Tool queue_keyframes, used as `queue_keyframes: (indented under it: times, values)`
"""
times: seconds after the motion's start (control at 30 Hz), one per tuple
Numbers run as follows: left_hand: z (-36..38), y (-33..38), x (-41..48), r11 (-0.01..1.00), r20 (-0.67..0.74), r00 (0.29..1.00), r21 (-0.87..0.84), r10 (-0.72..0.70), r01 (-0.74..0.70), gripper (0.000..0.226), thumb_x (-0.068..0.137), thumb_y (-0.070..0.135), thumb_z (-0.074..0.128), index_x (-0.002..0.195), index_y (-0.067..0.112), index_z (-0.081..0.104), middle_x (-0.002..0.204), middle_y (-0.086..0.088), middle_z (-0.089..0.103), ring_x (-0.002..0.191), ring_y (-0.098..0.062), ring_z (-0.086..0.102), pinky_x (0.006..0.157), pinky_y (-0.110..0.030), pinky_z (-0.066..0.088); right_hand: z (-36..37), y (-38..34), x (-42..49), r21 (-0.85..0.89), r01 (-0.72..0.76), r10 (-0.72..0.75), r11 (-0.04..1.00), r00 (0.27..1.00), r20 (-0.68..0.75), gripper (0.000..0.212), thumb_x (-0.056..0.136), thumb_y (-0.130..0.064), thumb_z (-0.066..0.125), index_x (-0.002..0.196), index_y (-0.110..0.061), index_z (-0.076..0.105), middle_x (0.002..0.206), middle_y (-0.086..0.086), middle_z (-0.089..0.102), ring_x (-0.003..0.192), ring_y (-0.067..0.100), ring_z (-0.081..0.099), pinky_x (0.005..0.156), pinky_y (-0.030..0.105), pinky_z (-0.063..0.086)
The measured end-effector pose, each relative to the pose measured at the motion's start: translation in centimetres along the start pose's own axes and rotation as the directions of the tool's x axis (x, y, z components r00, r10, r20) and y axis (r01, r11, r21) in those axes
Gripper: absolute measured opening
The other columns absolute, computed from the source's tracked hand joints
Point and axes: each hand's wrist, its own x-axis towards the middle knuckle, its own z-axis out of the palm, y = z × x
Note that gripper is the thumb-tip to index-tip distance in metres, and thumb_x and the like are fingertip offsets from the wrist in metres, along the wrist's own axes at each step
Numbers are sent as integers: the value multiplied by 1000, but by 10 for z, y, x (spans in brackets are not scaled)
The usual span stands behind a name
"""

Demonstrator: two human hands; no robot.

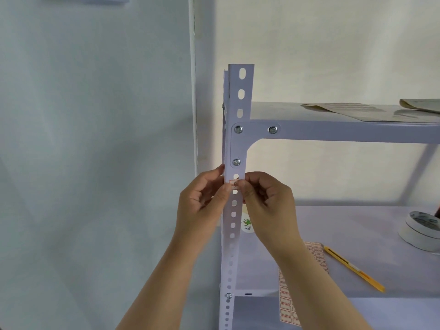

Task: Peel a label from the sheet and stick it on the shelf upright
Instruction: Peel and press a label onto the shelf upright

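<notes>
Label (234,185) sits on the front face of the shelf upright (240,110), just below the corner bracket's lower screw (236,162), red border, handwritten mark on it. My left hand (202,206) has its thumb on the label's left edge, fingers curled behind the upright; my right hand (266,201) pinches the label's right edge against the metal. Both hands are clamped on label and post. Label sheet (302,282) lies on the lower shelf (357,222), overhanging its front edge, partly hidden by my right forearm. Yellow utility knife (354,269) lies beside it, tape rolls (421,229) further right
</notes>
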Motion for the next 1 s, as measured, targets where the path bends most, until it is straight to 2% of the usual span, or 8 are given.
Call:
queue_keyframes:
  times: [0.13, 0.2, 0.33, 0.43, 0.67, 0.8, 0.9, 1.0]
  values:
    - [-5, -3, -2, 1000, 55, 998, 4, -20, 20, 43, 95, -5, 60, 134, 11, 62, 120, -6, 76, 113, -18, 71, 97, -30, 55, 2, 2, -2, 70, -44, 44, 997, 999, 5, 7, 91, -13, 70, 83, -15, 71, 71, -2, 71, 61, 11, 60, 59, 23, 48]
    - [-7, -3, -1, 1000, 69, 997, 13, -20, 19, 44, 95, -6, 59, 136, 9, 60, 123, -6, 74, 116, -16, 69, 99, -28, 53, 5, 2, -2, 76, -62, 63, 995, 998, -1, 7, 88, -13, 73, 82, -14, 70, 71, -2, 72, 62, 12, 61, 60, 23, 48]
    - [-5, -1, -1, 1000, 65, 998, 28, -2, 0, 41, 96, -2, 60, 136, 8, 60, 116, 3, 77, 111, -8, 71, 93, -19, 53, 14, -2, 1, 57, -100, 103, 993, 993, -62, 27, 83, -16, 78, 66, -19, 58, 51, -18, 55, 48, 2, 43, 52, 15, 37]
    - [-6, -1, -1, 999, 61, 998, 33, -2, 0, 42, 96, -5, 59, 135, 9, 60, 115, 9, 77, 109, -7, 72, 90, -17, 53, 17, -6, 2, 36, -98, 101, 995, 991, -87, 39, 83, -19, 79, 59, -23, 49, 43, -18, 45, 44, 4, 36, 47, 14, 31]
    - [-3, -4, -3, 999, 10, 999, -25, -39, 39, 44, 93, -3, 62, 128, 24, 64, 114, 14, 76, 110, -5, 70, 94, -22, 54, 9, -3, 2, 36, -20, 22, 999, 998, -55, 20, 93, -16, 68, 73, -14, 70, 50, -14, 54, 47, 5, 42, 49, 14, 34]
    - [1, -5, -4, 1000, -40, 999, -18, -20, 19, 39, 92, 5, 67, 129, 18, 66, 106, 17, 78, 98, -1, 70, 86, -17, 54, 4, 1, 3, 17, 19, -19, 1000, 1000, -9, 23, 96, -9, 62, 76, -14, 71, 58, -7, 59, 54, 11, 47, 53, 20, 38]
    - [4, -6, -4, 1000, -55, 998, -11, -18, 17, 38, 93, 6, 67, 127, 20, 66, 98, 21, 78, 88, 1, 68, 81, -14, 53, 2, 2, 2, 39, 25, -25, 999, 999, 20, 26, 96, -3, 60, 77, -18, 70, 60, -9, 60, 56, 7, 47, 56, 16, 39]
    - [4, -8, -5, 999, -53, 998, -21, -40, 39, 37, 94, 9, 65, 128, 23, 66, 92, 21, 77, 86, -7, 61, 85, -22, 52, 1, 3, -1, 64, 20, -21, 998, 1000, 21, 20, 95, -4, 63, 87, -18, 75, 70, -8, 71, 61, 11, 57, 60, 16, 46]
